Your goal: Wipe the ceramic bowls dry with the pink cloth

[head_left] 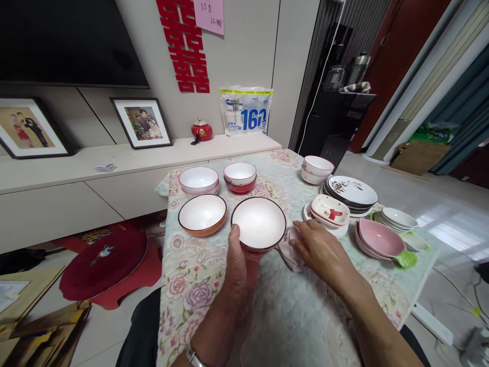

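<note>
My left hand (240,265) grips a white bowl (259,223) with a dark rim, thumb over its near left edge and the other fingers hidden beneath. In my right hand (320,250) is a bunched pale pink cloth (292,251), close against the bowl's right side. Left of the held bowl, another dark-rimmed bowl (202,213) with an orange outside rests on the floral tablecloth (193,300). Behind these are a stack of pink-rimmed bowls (198,179) and a stack of red-patterned bowls (240,176).
To the right stand white bowls (318,166), dark-edged plates (353,191), square dishes (330,210), pink bowls (382,238) and small white bowls (399,218). A cabinet (183,155) behind holds framed photos, a red jar (202,131) and a plastic pack (246,112). A red stool (107,262) is at left.
</note>
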The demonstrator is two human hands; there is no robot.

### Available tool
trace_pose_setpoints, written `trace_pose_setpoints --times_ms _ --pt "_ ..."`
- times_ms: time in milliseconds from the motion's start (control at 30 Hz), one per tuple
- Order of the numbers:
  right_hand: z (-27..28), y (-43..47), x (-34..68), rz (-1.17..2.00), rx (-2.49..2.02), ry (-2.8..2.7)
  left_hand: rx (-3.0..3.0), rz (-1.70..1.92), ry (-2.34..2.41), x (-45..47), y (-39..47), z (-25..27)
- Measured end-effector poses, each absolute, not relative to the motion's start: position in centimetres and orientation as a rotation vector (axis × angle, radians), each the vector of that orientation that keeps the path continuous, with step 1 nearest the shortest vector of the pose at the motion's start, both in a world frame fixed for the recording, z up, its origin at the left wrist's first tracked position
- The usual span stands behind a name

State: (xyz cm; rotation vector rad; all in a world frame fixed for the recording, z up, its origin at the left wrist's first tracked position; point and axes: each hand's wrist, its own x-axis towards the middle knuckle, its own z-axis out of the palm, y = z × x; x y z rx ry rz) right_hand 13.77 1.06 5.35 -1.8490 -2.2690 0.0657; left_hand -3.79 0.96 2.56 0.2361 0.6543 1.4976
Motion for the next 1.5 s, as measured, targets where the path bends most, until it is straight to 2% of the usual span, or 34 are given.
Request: trace_pose_setpoints --times_ms 100,200,467,600,800,1000,1300,1500 --pt "6.0 0.0 12.7 -0.175 -1.613 -2.16 0.212 1.469 0.637 -3.8 1.1 2.5" --pt "6.5 -1.1 11.1 -0.118 -1.274 -2.335 0.207 1.419 0.646 -3.6 1.1 2.1" --pt "3.6 0.1 9.4 -0.306 -1.197 -2.397 0.264 1.3 0.577 -3.6 1.6 1.9" --pt "4.7 2.5 10.6 -0.343 -1.352 -2.384 0.217 1.224 0.733 -3.4 2.1 1.2" --pt "8.2 8.3 13.1 -0.402 -1.919 -2.344 0.277 1.197 0.868 -3.0 1.9 0.3" --pt "8.0 13.5 14.9 -0.392 -2.153 -2.269 0.347 1.231 0.849 -2.9 1.8 -0.3" --pt "6.2 15.2 14.8 -0.359 -2.215 -2.318 0.334 1.221 0.873 -2.9 1.8 -0.1" --pt "7.7 14.1 12.9 -0.389 -2.115 -2.353 0.346 1.242 0.874 -2.7 1.7 -0.5"
